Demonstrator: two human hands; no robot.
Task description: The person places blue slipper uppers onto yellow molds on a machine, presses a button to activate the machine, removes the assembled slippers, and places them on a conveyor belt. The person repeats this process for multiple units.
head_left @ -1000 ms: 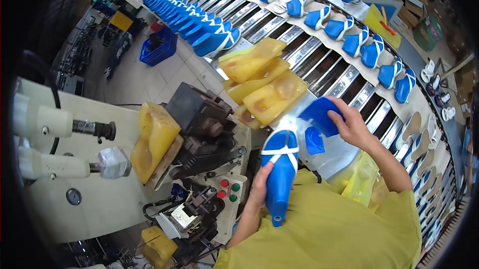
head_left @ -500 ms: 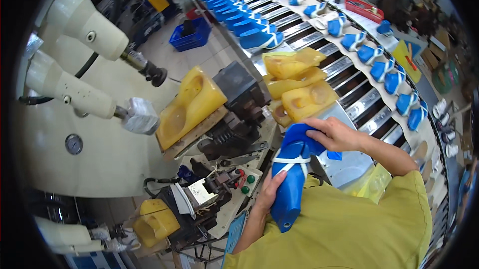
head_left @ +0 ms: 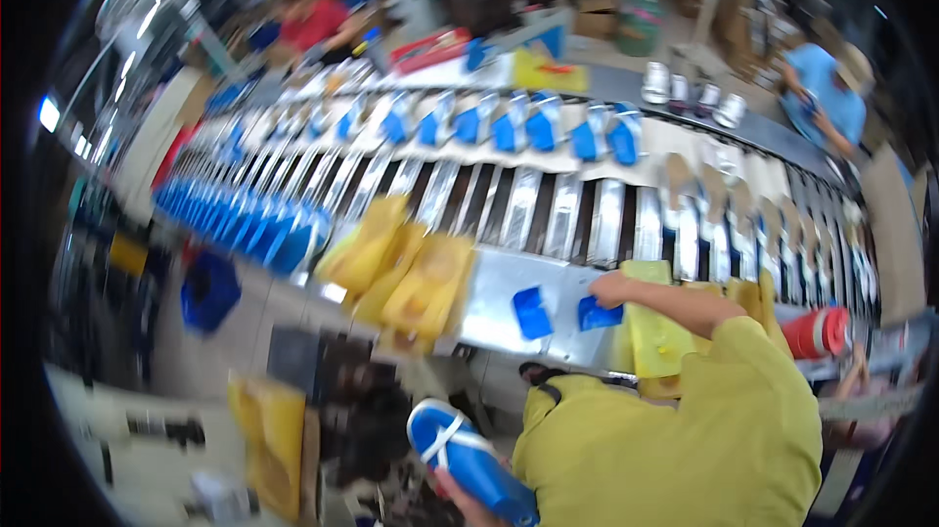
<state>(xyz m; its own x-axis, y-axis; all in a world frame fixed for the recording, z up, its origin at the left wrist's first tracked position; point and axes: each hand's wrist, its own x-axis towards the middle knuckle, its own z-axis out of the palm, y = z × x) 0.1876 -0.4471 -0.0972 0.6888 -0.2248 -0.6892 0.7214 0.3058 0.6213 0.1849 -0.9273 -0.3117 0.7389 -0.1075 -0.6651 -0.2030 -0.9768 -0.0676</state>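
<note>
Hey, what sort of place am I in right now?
Probably a shoe factory: blue shoe lasts stand in a row along a roller conveyor, and your left hand holds another last with white straps.

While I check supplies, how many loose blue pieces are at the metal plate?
2: the left blue piece lies on the metal plate; the right blue piece is at the right hand. Others may be hidden underneath.

Bare metal plate (head_left: 493, 290) offers passage between yellow blocks (head_left: 430, 281) at left and the person's right hand (head_left: 612, 288), with a flat blue piece (head_left: 533, 313) in between. Another yellow block (head_left: 655, 333) crowds that hand's right side. Beyond, I see uncovered rollers (head_left: 519, 209), then blue sandals (head_left: 543, 124) barring the way.
</note>
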